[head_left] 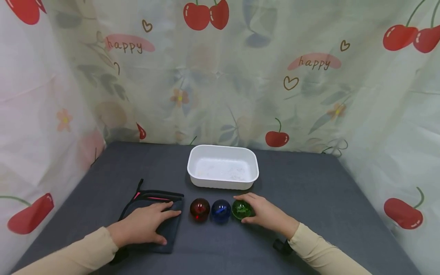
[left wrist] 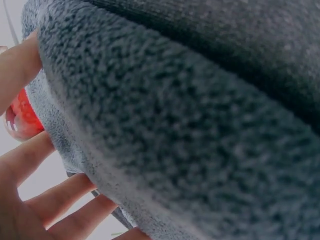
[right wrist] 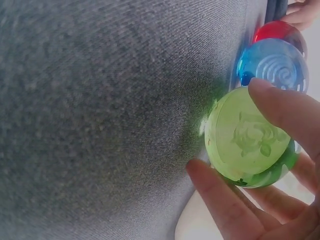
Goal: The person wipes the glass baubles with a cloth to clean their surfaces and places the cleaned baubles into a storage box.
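In the head view, a dark blue-grey fabric pouch with black edging and pink strips lies on the left of the table. My left hand rests on it, fingers spread; the left wrist view shows its fuzzy cloth close up. Three clear glass-like balls stand in a row to its right: a red ball, a blue ball and a green ball. Thumb and fingers of my right hand curl round the green ball, which shows a turtle-like relief in the right wrist view.
Behind the balls stands a white rectangular basin, open at the top. The dark grey tabletop reaches back to a patterned curtain that hangs behind and on both sides. A black wrist device sits under my right sleeve.
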Demonstrator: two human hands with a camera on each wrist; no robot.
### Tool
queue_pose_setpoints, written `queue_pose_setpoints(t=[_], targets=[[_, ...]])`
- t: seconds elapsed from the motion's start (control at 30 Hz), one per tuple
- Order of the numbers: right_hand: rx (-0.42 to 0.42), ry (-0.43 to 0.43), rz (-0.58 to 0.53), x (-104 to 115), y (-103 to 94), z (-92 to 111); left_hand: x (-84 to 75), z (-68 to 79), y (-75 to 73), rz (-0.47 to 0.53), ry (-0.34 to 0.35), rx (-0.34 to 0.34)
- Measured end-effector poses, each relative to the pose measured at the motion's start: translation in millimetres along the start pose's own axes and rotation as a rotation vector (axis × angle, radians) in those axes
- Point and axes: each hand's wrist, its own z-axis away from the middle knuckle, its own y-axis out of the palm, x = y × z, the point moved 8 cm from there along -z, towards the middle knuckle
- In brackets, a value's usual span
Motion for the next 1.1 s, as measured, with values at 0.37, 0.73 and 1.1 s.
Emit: queue_pose_setpoints(t=[0.37, 0.73, 1.1], targets=[[-0.030, -0.038, 0.008, 2.0, -0.5, -2.2, 0.6, -9.0, -7.0, -0.026, 0.013, -0.089], [-0.036, -0.017, -0.024, 0.2, 0.2, -3.0, -4.2, -7.3, -14.2, -0.004, 0.042, -0.225], [-0.045, 0.000, -0.069, -3.6, 0.6, -2.7, -3.2, -7.8, -20.6, -0.008, 0.003, -0.309]])
